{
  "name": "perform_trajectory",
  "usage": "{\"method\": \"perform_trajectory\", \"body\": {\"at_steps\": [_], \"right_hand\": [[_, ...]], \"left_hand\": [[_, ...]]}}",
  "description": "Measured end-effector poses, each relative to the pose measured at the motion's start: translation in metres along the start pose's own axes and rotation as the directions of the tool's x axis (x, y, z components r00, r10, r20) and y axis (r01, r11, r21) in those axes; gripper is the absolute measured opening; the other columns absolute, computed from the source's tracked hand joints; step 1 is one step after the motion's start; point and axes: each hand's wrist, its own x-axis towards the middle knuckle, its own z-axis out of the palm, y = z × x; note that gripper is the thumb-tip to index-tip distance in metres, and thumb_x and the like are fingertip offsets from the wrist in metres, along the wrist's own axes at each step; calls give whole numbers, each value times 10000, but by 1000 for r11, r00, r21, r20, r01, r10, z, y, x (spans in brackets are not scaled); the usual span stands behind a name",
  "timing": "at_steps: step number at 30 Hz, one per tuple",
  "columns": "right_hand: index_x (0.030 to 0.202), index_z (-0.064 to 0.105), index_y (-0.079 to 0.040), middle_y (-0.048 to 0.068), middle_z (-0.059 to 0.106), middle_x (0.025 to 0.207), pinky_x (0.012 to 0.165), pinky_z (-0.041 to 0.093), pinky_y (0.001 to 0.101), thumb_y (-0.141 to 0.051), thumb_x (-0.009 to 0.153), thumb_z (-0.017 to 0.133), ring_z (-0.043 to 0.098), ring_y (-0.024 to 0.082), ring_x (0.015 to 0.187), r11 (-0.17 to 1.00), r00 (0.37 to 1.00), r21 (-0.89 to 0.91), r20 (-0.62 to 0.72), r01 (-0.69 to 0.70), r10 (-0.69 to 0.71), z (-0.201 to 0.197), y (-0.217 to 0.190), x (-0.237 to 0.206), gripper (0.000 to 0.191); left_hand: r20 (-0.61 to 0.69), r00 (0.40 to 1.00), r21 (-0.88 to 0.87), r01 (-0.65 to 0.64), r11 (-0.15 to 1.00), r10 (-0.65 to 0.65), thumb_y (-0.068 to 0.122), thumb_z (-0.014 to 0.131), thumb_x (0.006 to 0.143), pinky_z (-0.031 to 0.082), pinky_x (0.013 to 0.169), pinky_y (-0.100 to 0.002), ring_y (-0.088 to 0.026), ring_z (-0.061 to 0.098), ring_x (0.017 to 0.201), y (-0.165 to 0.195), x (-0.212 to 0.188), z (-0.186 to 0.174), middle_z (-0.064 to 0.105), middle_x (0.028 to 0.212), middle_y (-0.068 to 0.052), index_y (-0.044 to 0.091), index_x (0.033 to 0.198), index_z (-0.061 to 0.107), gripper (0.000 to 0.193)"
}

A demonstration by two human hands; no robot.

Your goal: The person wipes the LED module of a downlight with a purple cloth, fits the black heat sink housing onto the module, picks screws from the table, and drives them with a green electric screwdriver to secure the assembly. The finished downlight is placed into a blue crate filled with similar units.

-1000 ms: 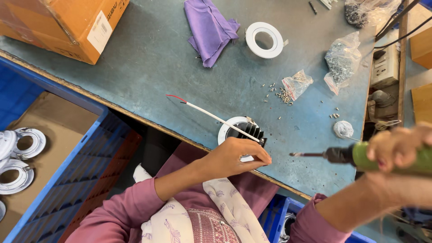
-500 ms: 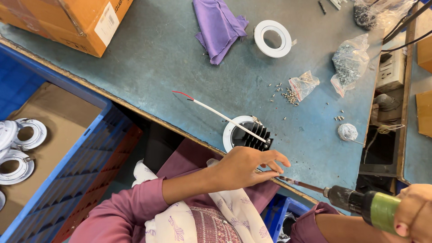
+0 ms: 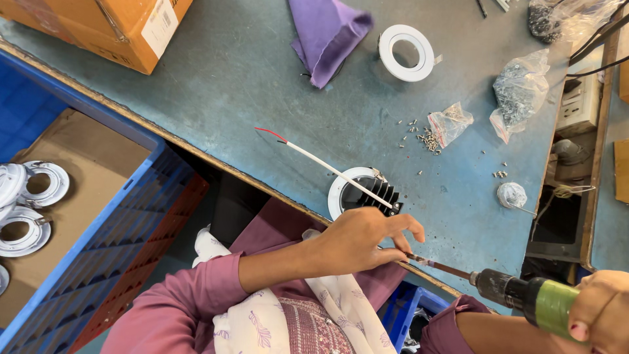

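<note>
The downlight fitting, a white ring with a black finned heat sink, is sitting at the near edge of the blue-grey workbench, with a white lead tipped in red trailing away from it across the top. The left hand is hovering just below the fitting, its thumb and forefinger pinching at the tip of the driver bit; whether a screw is sitting between them is too small to tell. The right hand is clenching around the green-banded electric screwdriver, but the frame edge is cutting off most of that hand and the tool's rear.

Further out, loose screws are lying scattered beside a small clear bag, and a larger bag is resting near a power strip. A spare white ring and a purple cloth are lying at the far side. A cardboard box is sitting half out of view. Left of the bench, a blue crate is holding more white rings, partly cropped.
</note>
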Motion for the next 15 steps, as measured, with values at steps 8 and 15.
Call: {"method": "perform_trajectory", "body": {"at_steps": [8,15], "right_hand": [[627,501,-167,-13,528,558,445,456,250,-222,859,673,478,131,395,997,1000,-77,15,2,-1,22,-5,3,294],[688,465,-164,-11,526,540,415,475,256,-307,827,667,505,132,362,939,988,-337,-107,70,-113,84,-19,-2,284]], "left_hand": [[9,988,-11,-154,988,154,151,766,868,432,1109,-380,-148,708,1067,-9,2,-1,776,992,70,144,1237,594,408],[-55,943,163,-315,935,327,430,729,915,368,1148,-449,-326,546,1340,-34,30,-30,578,1467,-146,71,1370,583,598]]}}
